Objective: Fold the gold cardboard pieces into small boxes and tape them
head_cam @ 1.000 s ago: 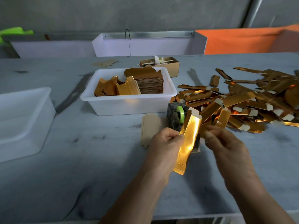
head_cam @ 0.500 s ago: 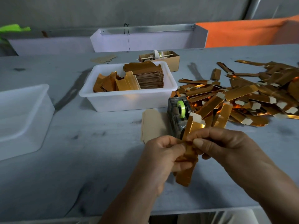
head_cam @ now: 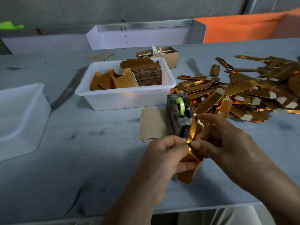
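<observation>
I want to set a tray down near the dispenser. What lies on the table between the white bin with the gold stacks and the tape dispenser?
In the head view, only bare table separates the white bin from the tape dispenser.

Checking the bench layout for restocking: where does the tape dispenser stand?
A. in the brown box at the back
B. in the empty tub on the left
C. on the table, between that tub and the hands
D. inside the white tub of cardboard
C: the tape dispenser stands on the table, just in front of the white tub and behind the hands.
</observation>
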